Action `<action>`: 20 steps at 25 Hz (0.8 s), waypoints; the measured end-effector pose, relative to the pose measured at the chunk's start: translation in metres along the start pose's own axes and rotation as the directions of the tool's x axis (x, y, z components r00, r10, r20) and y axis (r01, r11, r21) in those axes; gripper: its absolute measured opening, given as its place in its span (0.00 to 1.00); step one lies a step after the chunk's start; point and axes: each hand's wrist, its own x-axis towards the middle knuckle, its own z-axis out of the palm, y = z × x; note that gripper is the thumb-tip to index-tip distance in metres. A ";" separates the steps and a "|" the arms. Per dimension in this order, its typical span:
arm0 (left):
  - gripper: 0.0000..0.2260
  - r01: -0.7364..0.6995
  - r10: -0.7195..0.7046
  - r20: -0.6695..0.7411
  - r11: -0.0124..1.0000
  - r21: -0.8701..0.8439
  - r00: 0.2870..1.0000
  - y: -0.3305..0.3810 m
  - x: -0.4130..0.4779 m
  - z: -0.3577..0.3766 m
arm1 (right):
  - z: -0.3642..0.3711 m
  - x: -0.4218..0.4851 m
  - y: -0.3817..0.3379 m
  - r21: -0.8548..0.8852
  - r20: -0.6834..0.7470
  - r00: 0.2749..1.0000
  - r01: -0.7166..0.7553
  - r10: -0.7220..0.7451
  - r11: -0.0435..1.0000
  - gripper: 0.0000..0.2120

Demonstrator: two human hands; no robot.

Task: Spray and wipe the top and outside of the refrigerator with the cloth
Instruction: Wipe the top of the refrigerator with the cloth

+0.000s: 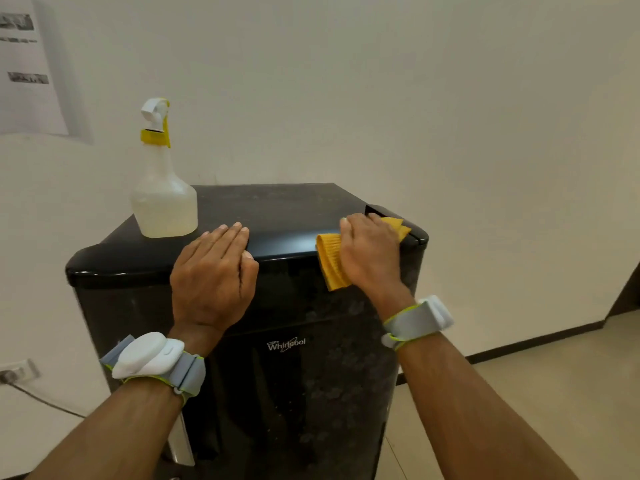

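A small black refrigerator [284, 375] stands against a white wall, its glossy top dotted with droplets. A translucent spray bottle [162, 199] with a white and yellow trigger head stands upright on the top's left rear. My right hand [372, 252] presses a yellow cloth [330, 258] flat on the top's front right corner; the cloth drapes over the front edge. My left hand [214, 278] lies flat, fingers together, on the top's front edge near the middle, holding nothing.
A paper sheet [27, 67] hangs on the wall at the upper left. A wall socket with a cable [17, 372] sits low on the left. Tiled floor [554, 393] and a dark skirting board extend to the right of the refrigerator.
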 end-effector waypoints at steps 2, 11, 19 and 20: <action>0.22 0.014 -0.014 0.034 1.000 0.014 0.999 0.006 0.001 -0.003 | 0.005 -0.019 -0.006 0.008 0.017 0.970 0.241 -0.241 0.971 0.18; 0.25 -0.131 0.156 0.192 0.982 -0.137 0.969 0.105 0.026 0.018 | -0.008 0.015 0.032 -0.180 -0.025 0.999 0.017 -0.022 0.984 0.19; 0.23 -0.125 0.142 0.131 0.983 -0.131 0.981 0.106 0.017 0.038 | -0.008 0.003 0.066 -0.077 -0.018 0.998 -0.055 0.054 0.996 0.28; 0.23 -0.119 0.134 0.113 0.984 -0.131 0.984 0.108 0.018 0.040 | -0.009 0.019 0.055 -0.089 0.036 0.990 -0.130 0.133 0.988 0.25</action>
